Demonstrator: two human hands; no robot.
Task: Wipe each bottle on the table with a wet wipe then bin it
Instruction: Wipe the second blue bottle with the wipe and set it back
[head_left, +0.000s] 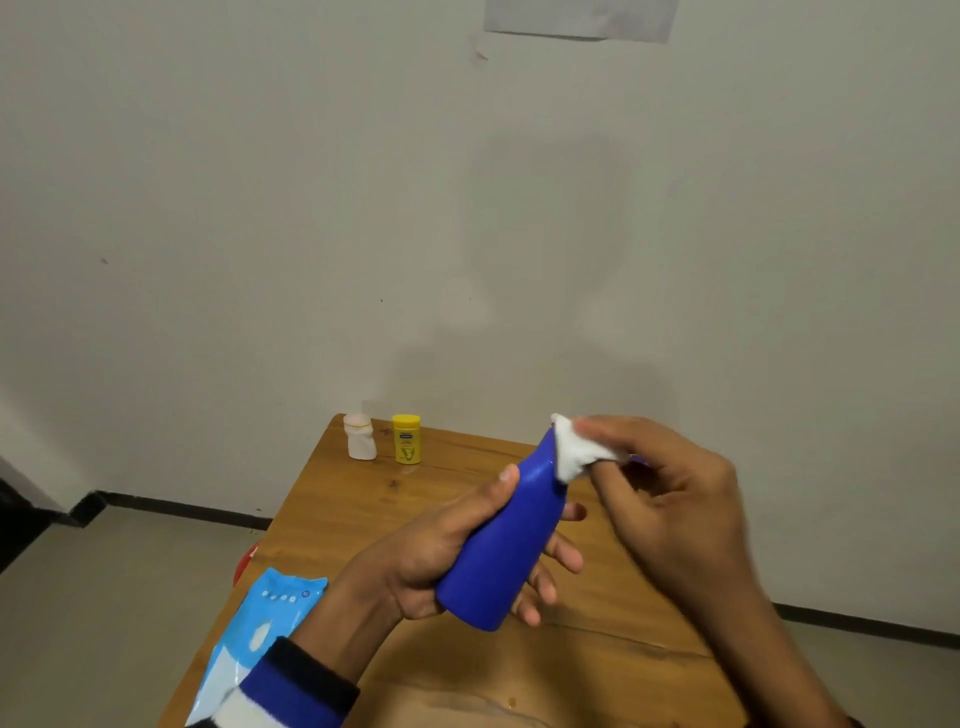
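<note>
bench (467, 670) of wood is seen below; above it a blue bottle (498, 540) is gripped, tilted, by the curled fingers of the left hand (441, 556), while a white wipe (574, 452) is pinched against its top by the right hand (675, 499).

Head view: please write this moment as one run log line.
left hand: holds blue plastic bottle | right hand: presses white wet wipe on its top | white bottle, yellow bottle: on wooden table
</note>
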